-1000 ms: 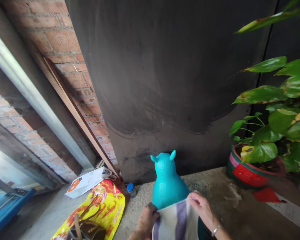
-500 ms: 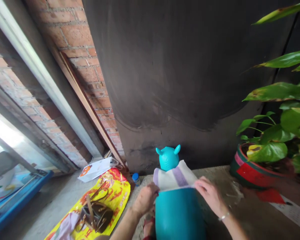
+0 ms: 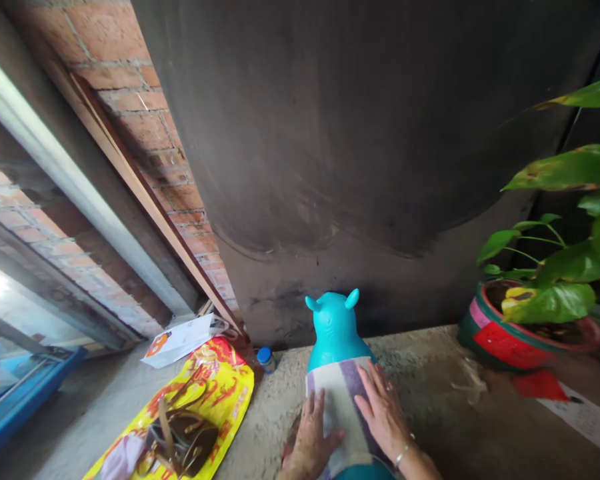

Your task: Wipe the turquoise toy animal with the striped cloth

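Two hands are laid flat with fingers spread on a striped cloth (image 3: 341,407) draped over a blue toy animal (image 3: 336,330): the left hand (image 3: 310,443) at its left edge, the right hand (image 3: 383,417) at its right. A yellow bag (image 3: 200,417) lies nearby, left.

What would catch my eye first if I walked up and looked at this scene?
Most likely the bright turquoise animal toy standing against the dark wall, with a striped cloth laid over its back and the left hand and right hand pressed flat on it. Next, the yellow bag on the floor to the left, and the red plant pot at right.
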Demonstrator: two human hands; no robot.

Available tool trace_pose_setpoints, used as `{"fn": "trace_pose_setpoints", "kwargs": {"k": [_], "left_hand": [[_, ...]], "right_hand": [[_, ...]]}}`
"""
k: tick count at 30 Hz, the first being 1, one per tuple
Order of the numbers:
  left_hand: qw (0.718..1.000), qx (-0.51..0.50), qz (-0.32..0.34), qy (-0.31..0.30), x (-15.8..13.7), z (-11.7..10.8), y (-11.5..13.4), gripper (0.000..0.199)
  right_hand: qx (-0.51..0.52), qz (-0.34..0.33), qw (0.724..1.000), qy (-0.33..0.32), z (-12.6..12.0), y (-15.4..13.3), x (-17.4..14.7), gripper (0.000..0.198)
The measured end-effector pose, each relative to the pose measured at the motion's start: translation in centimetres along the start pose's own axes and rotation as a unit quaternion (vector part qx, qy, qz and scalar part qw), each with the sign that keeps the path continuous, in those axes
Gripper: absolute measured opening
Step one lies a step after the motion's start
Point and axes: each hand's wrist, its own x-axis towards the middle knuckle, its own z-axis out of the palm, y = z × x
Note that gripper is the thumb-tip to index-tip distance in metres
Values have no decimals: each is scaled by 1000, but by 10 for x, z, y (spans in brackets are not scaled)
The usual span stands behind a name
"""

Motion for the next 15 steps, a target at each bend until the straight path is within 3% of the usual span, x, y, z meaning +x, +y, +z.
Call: {"fn": "trace_pose_setpoints", "kwargs": {"k": [3,6,11,15], "left_hand": [[999,9,-36,-34,11,15,11,117],[994,29,-88,-54,27,25,14,127],[996,27,-79,-38,52,18,17,136],[997,23,-55,-41,54,7,16,137]], "right_hand": [[-71,32,997,-28,28,-15,0,56],[-109,39,993,-22,46,-13,2,57],[-117,37,992,-17,45,-11,34,57],[-119,46,991,-33,37,-16,46,56]]}}
